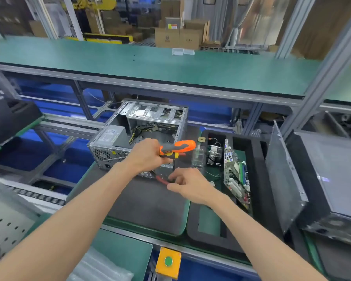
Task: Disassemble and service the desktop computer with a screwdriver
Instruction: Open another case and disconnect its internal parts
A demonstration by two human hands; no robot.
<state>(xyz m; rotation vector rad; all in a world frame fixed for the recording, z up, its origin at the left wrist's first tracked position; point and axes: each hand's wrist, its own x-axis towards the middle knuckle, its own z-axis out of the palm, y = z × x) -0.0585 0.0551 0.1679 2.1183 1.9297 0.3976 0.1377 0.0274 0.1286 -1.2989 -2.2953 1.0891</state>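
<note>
On the dark mat [150, 203] at the middle of the bench stood one desktop computer case [138, 134], its side open and its single grey power supply [109, 136] at the near left corner. Just in front of the case, the person's left hand [145, 157] was curled tight around one screwdriver [177, 149], whose orange and black handle jutted out to the right of the fist. Nearer than the case and a little to its right, the right hand [190, 187] had its thumb and fingertips drawn together on the end of one red cable [162, 179] that ran back toward the case's near edge; I could not tell what the cable joined to. To the right of the case lay one black foam tray [257, 155], and in it stood one motherboard [236, 177] tilted on edge, with one cooler fan [213, 153] between it and the case. Farther right of the case, one grey side panel [282, 179] leaned upright against a second dark computer box [328, 179]. Nearest to me, well in front of the case, sat one yellow box with a single green button [168, 261].
</note>
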